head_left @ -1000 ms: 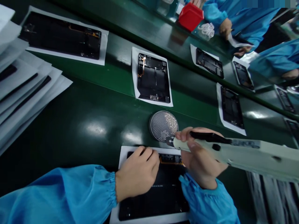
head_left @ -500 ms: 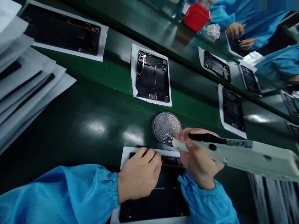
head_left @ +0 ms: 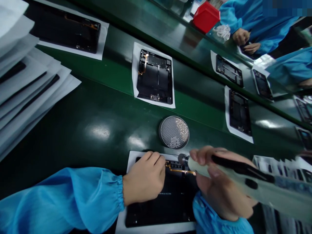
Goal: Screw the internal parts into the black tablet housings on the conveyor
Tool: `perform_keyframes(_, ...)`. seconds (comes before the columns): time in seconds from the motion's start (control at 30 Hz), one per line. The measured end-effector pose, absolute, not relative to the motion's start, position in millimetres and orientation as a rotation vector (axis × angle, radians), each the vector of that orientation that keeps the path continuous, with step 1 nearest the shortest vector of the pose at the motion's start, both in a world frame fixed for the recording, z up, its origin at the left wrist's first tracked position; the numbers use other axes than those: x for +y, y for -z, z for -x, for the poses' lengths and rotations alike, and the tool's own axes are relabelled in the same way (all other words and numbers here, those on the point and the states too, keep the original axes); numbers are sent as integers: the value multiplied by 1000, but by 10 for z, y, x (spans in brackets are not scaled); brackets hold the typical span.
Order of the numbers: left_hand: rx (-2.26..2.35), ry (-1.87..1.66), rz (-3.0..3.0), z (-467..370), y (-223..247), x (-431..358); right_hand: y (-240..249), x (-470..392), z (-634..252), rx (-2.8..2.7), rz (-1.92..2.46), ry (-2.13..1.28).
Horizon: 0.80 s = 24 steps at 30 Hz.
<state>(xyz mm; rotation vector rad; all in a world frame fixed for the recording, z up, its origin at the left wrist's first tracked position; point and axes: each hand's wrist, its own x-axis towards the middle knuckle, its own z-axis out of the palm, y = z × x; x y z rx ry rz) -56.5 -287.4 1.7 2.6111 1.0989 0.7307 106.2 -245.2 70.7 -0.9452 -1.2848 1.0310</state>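
Note:
A black tablet housing lies on a white sheet in front of me, with an orange flex cable near its top edge. My left hand rests on its upper left part, fingers curled together over the top edge; the fingertips are hidden. In my right hand is a pale electric screwdriver with a black lever, its tip pointing at the tablet's upper right part. Whether the bit touches is hard to tell. Just beyond the tablet stands a round, dimpled screw tray, with small shiny screws heaped at its right side.
At left rises a stack of white sheets with dark panels between them. Another stack stands at right. Several tablet housings on sheets lie along the green line. Across it, a co-worker's hands work near a red bin.
My right hand has brought the screwdriver from the screw tray down over the tablet's upper right. My left hand has barely moved. The middle housings on the line have shifted slightly left.

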Motion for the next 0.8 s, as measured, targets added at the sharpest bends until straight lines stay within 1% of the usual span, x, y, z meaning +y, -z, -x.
perform_keyframes(0.1, 1092, -751, -2604, 561, -32, -2862, -683, -2595, -1081, -1384, 974, -1117)
perform_keyframes(0.23, 1092, -735, -2614, 557, -47, -2856, -576, -2655, -1089, -1409, 969, -1142)
perform_keyframes(0.63, 1070, -694, -2642, 561, -29, -2841, -532, -2640, -1092, -1403, 1007, -1118)
perform_keyframes(0.8, 1128, -668, -2599, 568, -40, -2858, -473, -2626, -1060, -1415, 1007, -1094)
